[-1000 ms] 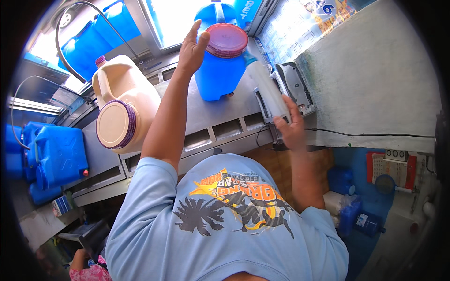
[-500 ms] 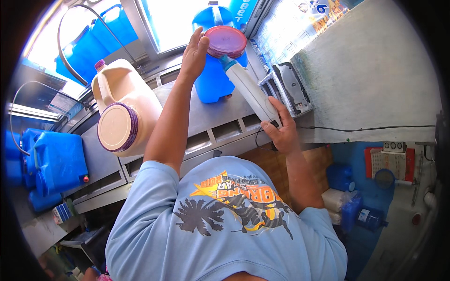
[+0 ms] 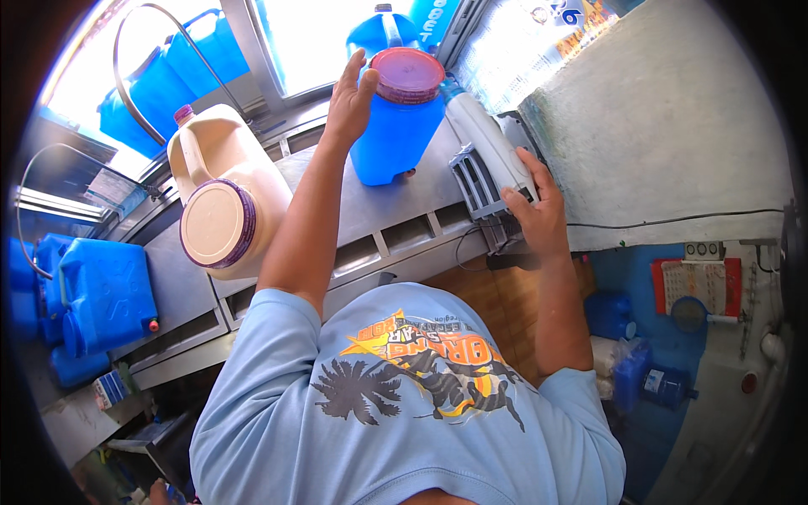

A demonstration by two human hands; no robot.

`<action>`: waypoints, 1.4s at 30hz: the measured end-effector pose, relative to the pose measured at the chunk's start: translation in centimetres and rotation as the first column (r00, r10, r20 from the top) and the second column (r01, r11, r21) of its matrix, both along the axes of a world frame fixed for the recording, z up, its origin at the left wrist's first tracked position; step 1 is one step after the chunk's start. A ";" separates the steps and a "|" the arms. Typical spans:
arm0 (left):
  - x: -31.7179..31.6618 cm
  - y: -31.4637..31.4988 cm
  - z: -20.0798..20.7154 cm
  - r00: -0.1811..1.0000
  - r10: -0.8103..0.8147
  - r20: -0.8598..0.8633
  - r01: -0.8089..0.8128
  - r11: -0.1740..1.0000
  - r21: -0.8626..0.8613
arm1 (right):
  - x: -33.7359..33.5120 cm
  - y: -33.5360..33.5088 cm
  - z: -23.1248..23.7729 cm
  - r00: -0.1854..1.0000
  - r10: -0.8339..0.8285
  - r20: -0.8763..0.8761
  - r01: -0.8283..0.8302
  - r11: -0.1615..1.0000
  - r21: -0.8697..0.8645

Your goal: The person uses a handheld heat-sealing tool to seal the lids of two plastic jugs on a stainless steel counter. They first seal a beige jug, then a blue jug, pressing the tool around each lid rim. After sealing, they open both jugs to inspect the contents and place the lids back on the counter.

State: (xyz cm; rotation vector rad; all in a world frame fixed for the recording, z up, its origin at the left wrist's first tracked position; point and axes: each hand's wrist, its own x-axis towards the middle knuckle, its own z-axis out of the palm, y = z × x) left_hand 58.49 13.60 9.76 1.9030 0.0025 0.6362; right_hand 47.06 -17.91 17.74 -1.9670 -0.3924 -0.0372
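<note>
A blue water jug (image 3: 391,139) with a wide pinkish-red lid (image 3: 408,74) stands on the metal counter. Beside that lid is my left hand (image 3: 349,105), fingers stretched out and pointing away from me; whether it touches the rim is hard to tell. My right hand (image 3: 539,206) is wrapped round the rear end of a pale grey heat gun (image 3: 488,139). The gun's bluish nozzle lies just right of the lid. To the left, a cream-coloured jug (image 3: 269,181) has a round cream lid (image 3: 215,223) with a purple band.
A slotted grey metal bracket (image 3: 475,181) sits under the heat gun, against the pale wall (image 3: 665,143). A black cord (image 3: 461,252) hangs below it. More blue containers (image 3: 109,290) stand at the left, near curved metal spouts (image 3: 114,76). Drain slots run along the counter (image 3: 362,219).
My right hand has swung the heat gun to the right, from in front of the lid to its right side, over the bracket. My left hand stays nearly where it was.
</note>
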 end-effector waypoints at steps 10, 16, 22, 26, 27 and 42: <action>-2.6 -0.1 0.3 0.998 -0.048 -0.028 0.045 0.992 -0.122 | 0.1 1.5 4.3 1.000 0.000 0.030 0.004 0.993 -0.117; -3.2 0.7 0.1 0.997 -0.067 -0.042 0.061 0.991 -0.120 | 0.7 1.6 4.6 0.994 0.061 0.090 -0.042 0.980 -0.195; -1.1 0.5 0.2 0.999 -0.030 -0.029 0.027 0.994 -0.105 | 2.6 -0.2 5.1 0.999 -0.037 -0.018 0.033 0.980 -0.197; -0.8 0.3 1.0 0.995 -0.040 -0.089 0.031 0.994 -0.101 | 0.4 1.6 3.9 0.997 0.062 0.050 -0.051 0.979 -0.196; -1.0 0.4 1.1 0.991 -0.046 -0.125 0.034 0.995 -0.095 | -0.3 2.3 3.7 0.997 0.081 -0.005 -0.080 0.979 -0.186; -3.1 -0.8 1.6 0.991 0.020 -0.129 -0.027 0.998 -0.054 | 3.8 -4.7 -1.1 0.991 0.034 -0.128 -0.027 0.998 0.057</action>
